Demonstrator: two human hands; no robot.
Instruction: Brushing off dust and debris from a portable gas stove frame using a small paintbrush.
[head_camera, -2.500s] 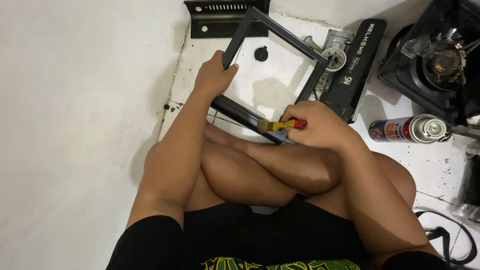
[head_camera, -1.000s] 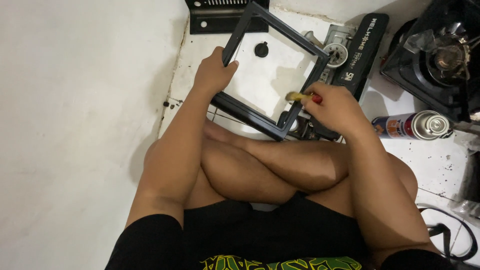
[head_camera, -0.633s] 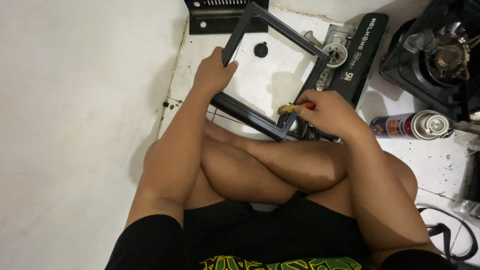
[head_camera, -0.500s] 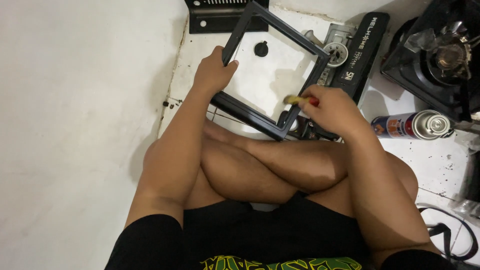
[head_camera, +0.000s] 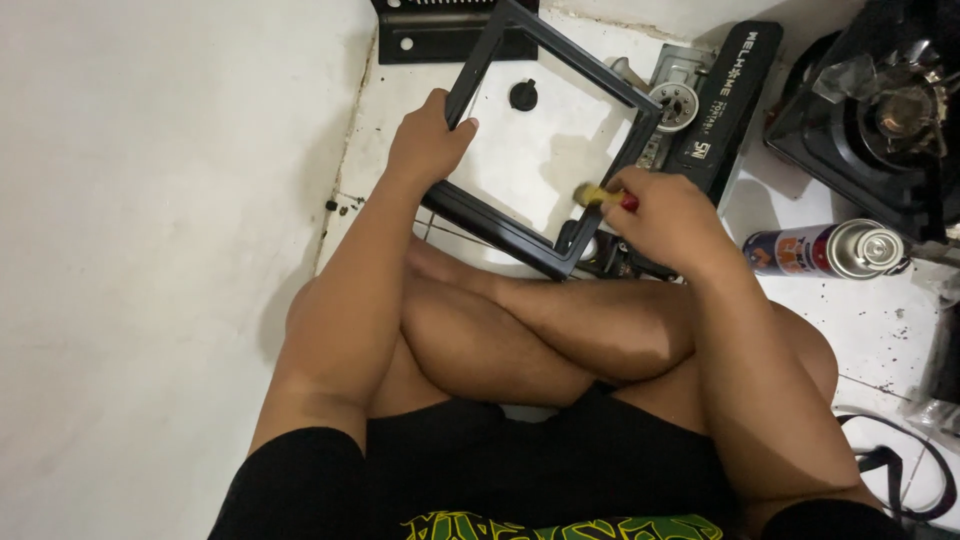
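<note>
Brush (head_camera: 592, 195) in right hand (head_camera: 665, 215) has perhaps shifted slightly along frame (head_camera: 500, 215).

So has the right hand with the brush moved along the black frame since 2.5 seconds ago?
Yes. The right hand went from the black frame's near corner up its right side, toward the spray can's level.

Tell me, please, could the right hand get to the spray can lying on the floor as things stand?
Probably yes: the spray can lies in the open just beside the right hand, nothing between them, though the hand is holding a small brush.

plain white wall (head_camera: 150, 200) meets white tiled floor (head_camera: 870, 330).
</note>
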